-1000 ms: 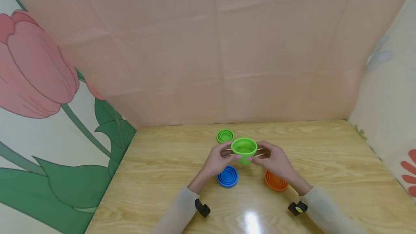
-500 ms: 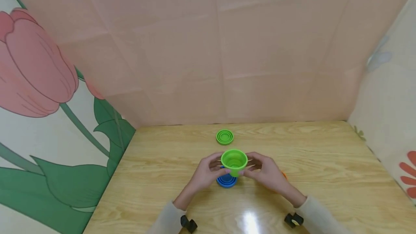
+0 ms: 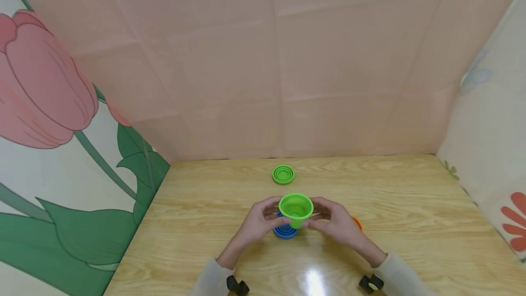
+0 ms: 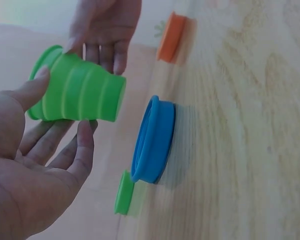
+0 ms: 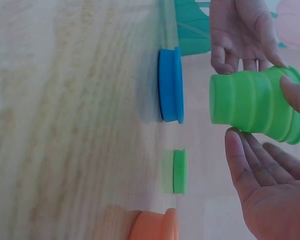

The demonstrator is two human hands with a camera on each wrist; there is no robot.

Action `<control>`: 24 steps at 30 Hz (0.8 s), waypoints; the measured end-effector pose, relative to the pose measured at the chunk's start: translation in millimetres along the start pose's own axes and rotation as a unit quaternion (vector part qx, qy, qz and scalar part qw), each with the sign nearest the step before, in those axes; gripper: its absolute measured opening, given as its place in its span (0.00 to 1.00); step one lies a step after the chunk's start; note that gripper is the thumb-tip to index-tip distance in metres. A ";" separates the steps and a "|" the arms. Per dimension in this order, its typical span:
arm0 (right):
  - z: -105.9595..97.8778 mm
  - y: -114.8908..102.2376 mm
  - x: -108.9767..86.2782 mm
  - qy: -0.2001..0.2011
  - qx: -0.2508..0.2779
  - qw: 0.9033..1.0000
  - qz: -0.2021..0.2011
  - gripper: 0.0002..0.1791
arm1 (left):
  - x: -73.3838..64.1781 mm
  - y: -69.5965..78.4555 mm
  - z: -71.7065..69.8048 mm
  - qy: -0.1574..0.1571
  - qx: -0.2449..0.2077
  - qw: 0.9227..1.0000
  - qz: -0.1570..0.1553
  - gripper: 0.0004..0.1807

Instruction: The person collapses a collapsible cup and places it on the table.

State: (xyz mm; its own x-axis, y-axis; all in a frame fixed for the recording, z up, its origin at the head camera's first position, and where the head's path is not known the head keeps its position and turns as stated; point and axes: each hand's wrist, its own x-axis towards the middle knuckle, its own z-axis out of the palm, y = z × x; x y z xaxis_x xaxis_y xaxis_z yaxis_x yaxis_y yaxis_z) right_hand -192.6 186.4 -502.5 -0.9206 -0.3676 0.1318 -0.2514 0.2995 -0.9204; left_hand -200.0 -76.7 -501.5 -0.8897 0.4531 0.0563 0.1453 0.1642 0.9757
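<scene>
A green collapsible cup, pulled out to its full stepped height, is held upright above the table between both hands. My left hand grips its left side, thumb in front and fingers behind. On the opposite side my right hand grips it the same way. In the left wrist view the ringed wall of the cup shows fully extended. Below and behind it, a flattened blue collapsible cup lies on the table, partly hidden by the held cup and left hand.
A flattened green collapsible cup lies farther back on the wooden table. The right hand mostly hides a flattened orange cup, which shows better in the left wrist view. A pink-covered wall rises behind the table.
Both hands have brought the green cup nearer to the body and slightly left, mostly in the first half second. It now overlaps the blue cup, and the orange one is more covered.
</scene>
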 end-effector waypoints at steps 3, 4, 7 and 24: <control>1.9 1.9 -0.1 -0.005 0.000 1.000 -0.012 0.36 | -1.8 -0.5 1.3 0.004 -0.005 1.000 -0.006 0.28; 2.4 2.2 -0.1 -0.006 -0.001 1.000 -0.017 0.36 | -2.2 -1.1 1.6 0.005 -0.008 1.000 -0.006 0.28; 3.4 1.3 0.0 -0.005 -0.011 1.000 -0.025 0.36 | -2.9 -3.0 3.0 0.005 -0.016 1.000 -0.009 0.28; 7.6 -4.3 -1.7 0.010 -0.021 0.999 0.042 0.28 | -6.9 -2.9 2.0 0.048 0.026 0.998 -0.019 0.31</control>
State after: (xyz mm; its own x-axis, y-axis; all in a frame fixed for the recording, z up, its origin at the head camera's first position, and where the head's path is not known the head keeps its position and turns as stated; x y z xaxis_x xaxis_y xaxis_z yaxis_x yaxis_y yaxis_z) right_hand -187.7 179.1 -501.5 -0.9447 -0.3221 0.0622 -0.1845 0.3651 -0.9125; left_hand -193.4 -78.6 -505.2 -0.9318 0.3606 0.0413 0.1305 0.2268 0.9651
